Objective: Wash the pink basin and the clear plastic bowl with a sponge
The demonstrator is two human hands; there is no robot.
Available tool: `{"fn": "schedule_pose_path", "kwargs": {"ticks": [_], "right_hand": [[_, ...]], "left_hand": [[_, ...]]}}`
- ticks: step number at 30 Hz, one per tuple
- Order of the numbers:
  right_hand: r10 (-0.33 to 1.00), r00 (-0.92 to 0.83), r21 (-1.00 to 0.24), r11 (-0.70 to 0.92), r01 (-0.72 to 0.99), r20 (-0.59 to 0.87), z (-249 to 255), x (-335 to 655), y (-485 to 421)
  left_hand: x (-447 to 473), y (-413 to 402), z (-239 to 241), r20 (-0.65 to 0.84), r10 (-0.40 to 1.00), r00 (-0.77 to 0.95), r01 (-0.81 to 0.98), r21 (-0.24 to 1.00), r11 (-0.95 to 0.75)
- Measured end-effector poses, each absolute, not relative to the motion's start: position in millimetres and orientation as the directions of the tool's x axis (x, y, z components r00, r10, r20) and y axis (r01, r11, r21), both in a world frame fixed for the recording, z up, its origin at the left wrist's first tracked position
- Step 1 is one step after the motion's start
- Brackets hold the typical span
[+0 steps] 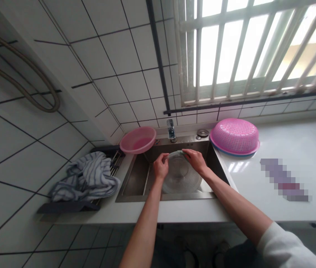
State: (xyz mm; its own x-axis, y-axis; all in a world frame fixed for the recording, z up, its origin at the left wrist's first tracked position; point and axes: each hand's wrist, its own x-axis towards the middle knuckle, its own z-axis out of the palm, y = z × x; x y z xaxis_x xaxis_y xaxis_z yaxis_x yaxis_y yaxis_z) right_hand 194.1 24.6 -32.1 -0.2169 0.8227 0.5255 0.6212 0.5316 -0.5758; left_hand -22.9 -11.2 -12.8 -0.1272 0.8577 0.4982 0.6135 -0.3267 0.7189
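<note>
A clear glass bowl (180, 175) is held tilted over the steel sink (135, 182). My left hand (160, 167) grips the bowl's left rim with curled fingers. My right hand (195, 160) is closed on the bowl's upper right rim, and something pale green shows under its fingers at the rim; I cannot make out what it is. The faucet (171, 131) stands just behind the bowl. No water stream is visible.
A pink basin (138, 139) sits at the sink's back left corner. A pink colander (234, 136) lies upside down on a blue rim on the white counter (286, 149) at right. A striped towel (87, 178) lies on a dark rack at left. Barred window behind.
</note>
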Motion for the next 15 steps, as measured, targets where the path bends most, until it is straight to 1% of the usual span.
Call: {"fn": "schedule_pose_path", "kwargs": {"ticks": [2, 4, 6, 9, 15], "right_hand": [[0.846, -0.121, -0.623, 0.472, 0.624, 0.52, -32.4, 205.2, 28.9], [0.854, -0.104, -0.631, 0.453, 0.63, 0.509, -32.4, 211.1, 30.3], [0.854, -0.149, -0.608, 0.467, 0.642, 0.499, -31.8, 210.0, 28.6], [0.841, -0.229, -0.564, 0.506, 0.652, 0.49, -30.2, 199.0, 23.1], [0.812, -0.303, -0.533, 0.563, 0.632, 0.498, -29.4, 182.0, 17.5]], "left_hand": [[-28.1, -10.1, -12.2, 0.515, 0.838, -0.178, 0.627, 0.716, -0.307], [-28.7, -9.5, -12.2, 0.53, 0.839, -0.123, 0.653, 0.68, -0.334], [-25.5, -9.5, -12.2, 0.535, 0.844, -0.031, 0.666, 0.641, -0.382], [-19.2, -10.3, -11.0, 0.527, 0.848, 0.063, 0.651, 0.622, -0.435], [-16.1, -14.0, -6.8, 0.545, 0.838, 0.045, 0.691, 0.588, -0.42]]}}
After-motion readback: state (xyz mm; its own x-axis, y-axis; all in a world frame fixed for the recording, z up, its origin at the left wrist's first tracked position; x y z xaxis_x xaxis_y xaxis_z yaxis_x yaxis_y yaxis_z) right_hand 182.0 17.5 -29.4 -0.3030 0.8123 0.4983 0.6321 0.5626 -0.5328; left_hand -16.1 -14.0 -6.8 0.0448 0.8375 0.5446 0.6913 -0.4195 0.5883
